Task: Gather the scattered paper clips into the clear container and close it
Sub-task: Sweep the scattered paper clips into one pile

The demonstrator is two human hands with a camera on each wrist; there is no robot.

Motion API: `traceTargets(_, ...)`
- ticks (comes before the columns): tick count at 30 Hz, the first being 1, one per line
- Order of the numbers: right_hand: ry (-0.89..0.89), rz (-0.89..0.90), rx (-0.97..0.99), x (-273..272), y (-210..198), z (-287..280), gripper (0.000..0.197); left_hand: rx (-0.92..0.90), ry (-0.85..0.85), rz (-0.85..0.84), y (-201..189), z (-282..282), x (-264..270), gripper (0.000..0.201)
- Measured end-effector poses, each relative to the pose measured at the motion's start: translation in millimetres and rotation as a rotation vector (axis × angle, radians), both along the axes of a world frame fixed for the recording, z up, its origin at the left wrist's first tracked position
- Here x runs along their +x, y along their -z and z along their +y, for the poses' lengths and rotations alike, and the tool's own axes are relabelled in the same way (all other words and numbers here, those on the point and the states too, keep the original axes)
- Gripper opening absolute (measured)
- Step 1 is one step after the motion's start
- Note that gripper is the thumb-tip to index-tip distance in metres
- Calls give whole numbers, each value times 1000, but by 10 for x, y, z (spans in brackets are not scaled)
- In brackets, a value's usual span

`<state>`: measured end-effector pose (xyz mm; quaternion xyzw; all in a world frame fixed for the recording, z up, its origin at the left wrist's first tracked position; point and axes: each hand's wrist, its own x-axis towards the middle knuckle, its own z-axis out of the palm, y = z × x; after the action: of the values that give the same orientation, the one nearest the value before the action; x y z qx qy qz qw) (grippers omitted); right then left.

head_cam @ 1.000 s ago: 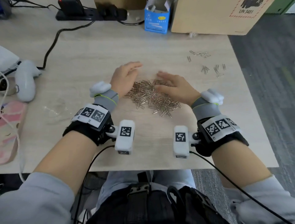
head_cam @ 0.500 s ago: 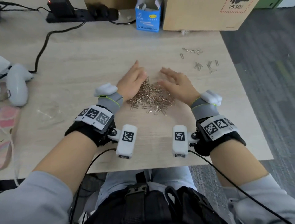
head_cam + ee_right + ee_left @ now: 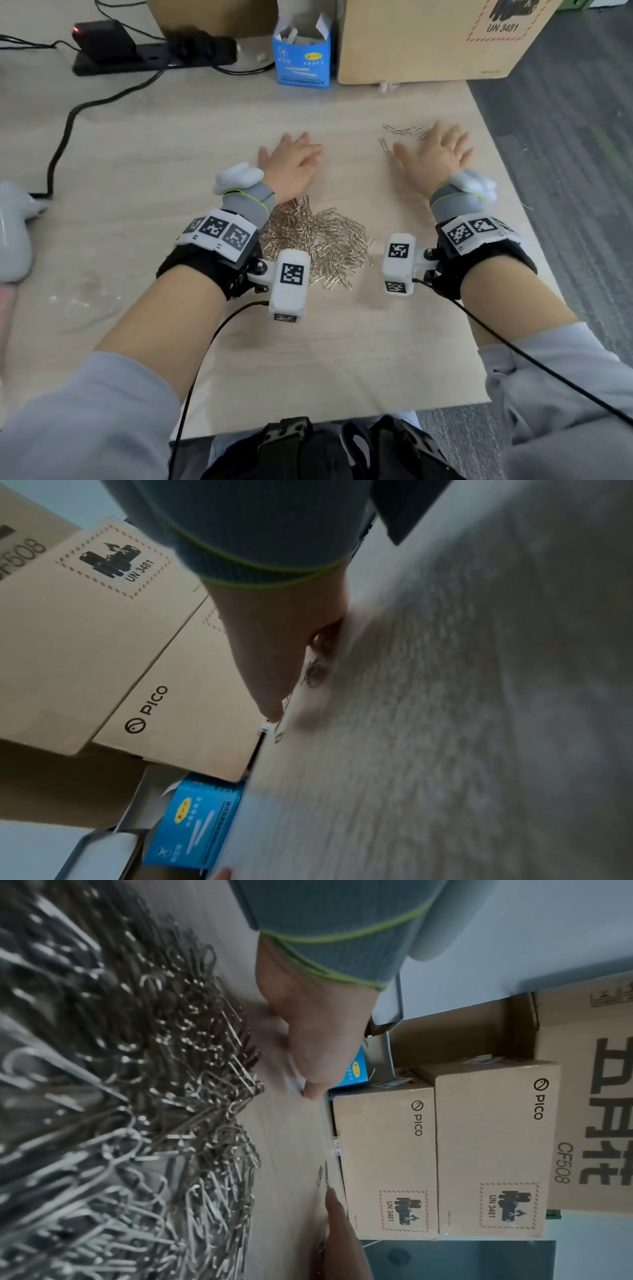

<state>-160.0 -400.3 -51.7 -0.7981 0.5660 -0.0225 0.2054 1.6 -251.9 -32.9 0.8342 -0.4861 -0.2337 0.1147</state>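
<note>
Both the left hand [image 3: 291, 164] and right hand [image 3: 436, 157] lie flat and empty on the bench [image 3: 342, 342], so a hasty sweep could flick the stray clips [image 3: 404, 130] off its far edge.

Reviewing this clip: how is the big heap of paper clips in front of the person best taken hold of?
Likely by its two flanks: the paper clip pile is a loose, low, tangled mound, so cupped palms closing from left and right at table level should scoop under it; a pinch from above lifts few.

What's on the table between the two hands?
Mostly bare table, seen in the head view. One stray paper clip lies near the right hand, away from the left hand.
</note>
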Motion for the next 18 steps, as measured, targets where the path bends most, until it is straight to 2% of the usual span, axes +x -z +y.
traceTargets(5, -200, -8, 24, 158, 8, 48, 72, -54, -14, -15, 65, -73, 21, 40)
traceTargets(8, -314, -6, 85, 174, 10, 107, 73, -69, -6, -15, 86, -104, 38, 41)
traceTargets(13, -288, -206, 131, 249, -61, 131, 80, -124, -8, 41, 108, -64, 78, 40)
traceTargets(18, -425, -68, 123, 418, -77, 47, 72, -154, 16, 82, 88, -12, 118, 40)
